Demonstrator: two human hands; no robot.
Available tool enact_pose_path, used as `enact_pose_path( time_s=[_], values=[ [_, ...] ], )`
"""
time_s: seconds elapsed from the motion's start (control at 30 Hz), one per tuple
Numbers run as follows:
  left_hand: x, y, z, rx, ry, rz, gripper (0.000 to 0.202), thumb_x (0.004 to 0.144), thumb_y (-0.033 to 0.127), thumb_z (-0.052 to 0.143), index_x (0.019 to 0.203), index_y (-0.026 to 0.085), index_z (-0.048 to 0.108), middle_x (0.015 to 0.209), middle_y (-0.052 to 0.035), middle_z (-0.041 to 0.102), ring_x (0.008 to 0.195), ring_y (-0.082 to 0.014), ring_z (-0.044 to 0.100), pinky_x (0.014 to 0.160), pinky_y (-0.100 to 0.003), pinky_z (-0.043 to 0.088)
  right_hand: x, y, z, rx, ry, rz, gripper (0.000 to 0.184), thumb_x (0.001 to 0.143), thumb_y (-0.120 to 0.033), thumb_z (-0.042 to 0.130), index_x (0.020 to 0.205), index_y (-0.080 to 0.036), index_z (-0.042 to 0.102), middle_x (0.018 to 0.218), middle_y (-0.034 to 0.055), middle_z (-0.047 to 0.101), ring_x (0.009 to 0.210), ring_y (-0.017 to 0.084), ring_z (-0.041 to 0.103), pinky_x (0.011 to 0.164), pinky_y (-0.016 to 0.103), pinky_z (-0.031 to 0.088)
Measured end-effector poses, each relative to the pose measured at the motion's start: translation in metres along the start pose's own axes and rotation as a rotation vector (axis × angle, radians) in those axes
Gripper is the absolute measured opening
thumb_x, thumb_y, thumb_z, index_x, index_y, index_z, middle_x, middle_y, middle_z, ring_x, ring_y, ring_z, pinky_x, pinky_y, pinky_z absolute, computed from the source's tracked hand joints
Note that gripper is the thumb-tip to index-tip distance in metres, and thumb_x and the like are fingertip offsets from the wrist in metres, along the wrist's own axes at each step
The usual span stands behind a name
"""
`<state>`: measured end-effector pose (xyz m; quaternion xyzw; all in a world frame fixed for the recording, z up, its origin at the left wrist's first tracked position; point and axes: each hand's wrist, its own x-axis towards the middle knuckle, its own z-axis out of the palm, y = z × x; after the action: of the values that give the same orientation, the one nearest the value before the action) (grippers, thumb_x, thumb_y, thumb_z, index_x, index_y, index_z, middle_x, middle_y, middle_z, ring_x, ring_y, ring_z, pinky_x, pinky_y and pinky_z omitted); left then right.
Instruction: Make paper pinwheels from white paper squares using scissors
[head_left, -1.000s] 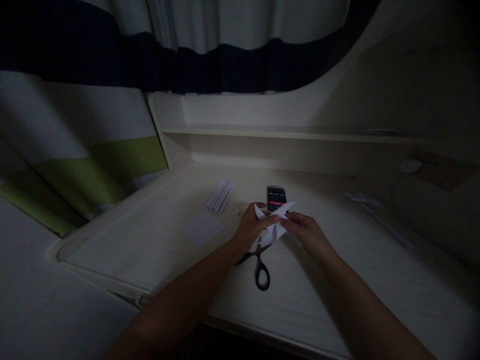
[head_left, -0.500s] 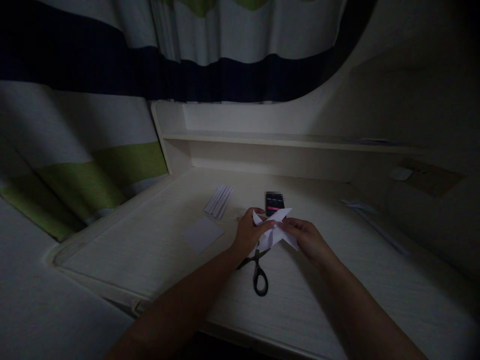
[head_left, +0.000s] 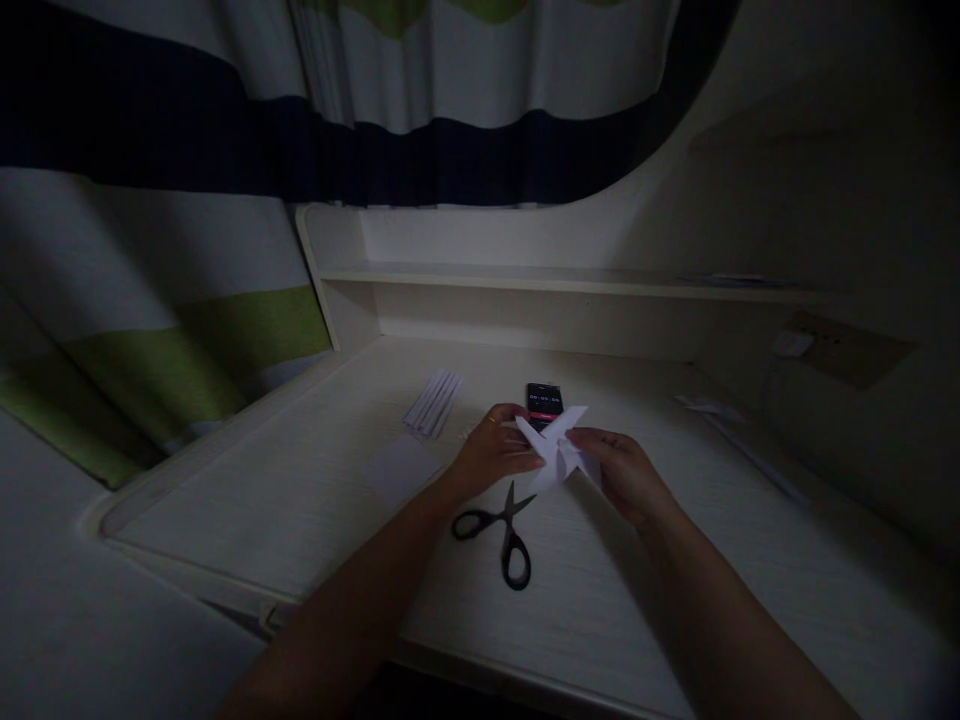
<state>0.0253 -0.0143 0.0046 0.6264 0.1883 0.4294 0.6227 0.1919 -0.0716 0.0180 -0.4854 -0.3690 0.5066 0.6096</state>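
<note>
A white folded paper piece (head_left: 556, 447) with several pointed flaps is held just above the pale wooden desk (head_left: 315, 520). My left hand (head_left: 491, 452) pinches its left side, fingers closed on it. My right hand (head_left: 621, 473) grips its right side, fingers closed too. Black-handled scissors (head_left: 498, 528) lie on the desk just below and in front of my hands, blades pointing towards the paper. A phone (head_left: 543, 402) with a lit screen lies flat right behind the paper.
A bundle of white paper strips (head_left: 433, 402) and a flat white sheet (head_left: 403, 464) lie to the left. A shelf (head_left: 540, 280) runs along the back; a striped curtain (head_left: 150, 250) hangs left. More paper (head_left: 712, 408) lies at the right. The room is dim.
The paper piece has been turned and drawn together between my hands, which shifted slightly right. The scissors now show in full, clear of my left hand. The view has tilted a little.
</note>
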Motion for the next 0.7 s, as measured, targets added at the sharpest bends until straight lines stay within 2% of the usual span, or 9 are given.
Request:
enact_pose_path(
  time_s=[0.07,0.2,0.5,0.7],
  values=[
    [0.001,0.0,0.0,-0.075,-0.047,0.018,0.058,0.053,0.012,0.074,0.1,0.021,0.042,0.09,-0.0031,0.058,0.076,-0.0132,0.059,0.07,-0.029,0.048,0.0,-0.001,0.0,0.022,-0.009,-0.007,0.019,0.055,-0.028,0.073,0.066,-0.013,0.069,0.064,0.0041,0.067,0.054,0.01,0.055,0.057,0.023,0.04],
    [0.003,-0.001,0.003,-0.131,-0.041,0.07,0.057,0.055,0.009,0.071,0.102,0.021,0.041,0.086,-0.0013,0.06,0.074,-0.0126,0.06,0.069,-0.027,0.047,0.001,0.001,-0.001,0.027,-0.041,0.002,0.018,0.056,-0.028,0.072,0.068,-0.014,0.069,0.065,0.0041,0.068,0.055,0.011,0.056,0.059,0.023,0.04],
    [0.003,-0.004,0.009,-0.132,0.034,0.047,0.055,0.058,0.011,0.069,0.103,0.02,0.038,0.076,0.0012,0.062,0.069,-0.0113,0.06,0.068,-0.026,0.046,-0.003,0.002,0.004,-0.001,-0.054,0.028,0.025,0.054,-0.033,0.074,0.069,-0.014,0.07,0.057,0.0018,0.065,0.052,0.009,0.054,0.054,0.021,0.042],
    [0.002,0.0,0.01,-0.133,0.113,0.017,0.057,0.058,0.013,0.07,0.104,0.019,0.036,0.071,0.0016,0.062,0.066,-0.0112,0.06,0.067,-0.026,0.045,-0.007,0.002,0.008,-0.009,-0.063,0.067,0.026,0.054,-0.034,0.074,0.068,-0.013,0.069,0.061,0.0031,0.066,0.051,0.009,0.054,0.051,0.021,0.044]
  ],
)
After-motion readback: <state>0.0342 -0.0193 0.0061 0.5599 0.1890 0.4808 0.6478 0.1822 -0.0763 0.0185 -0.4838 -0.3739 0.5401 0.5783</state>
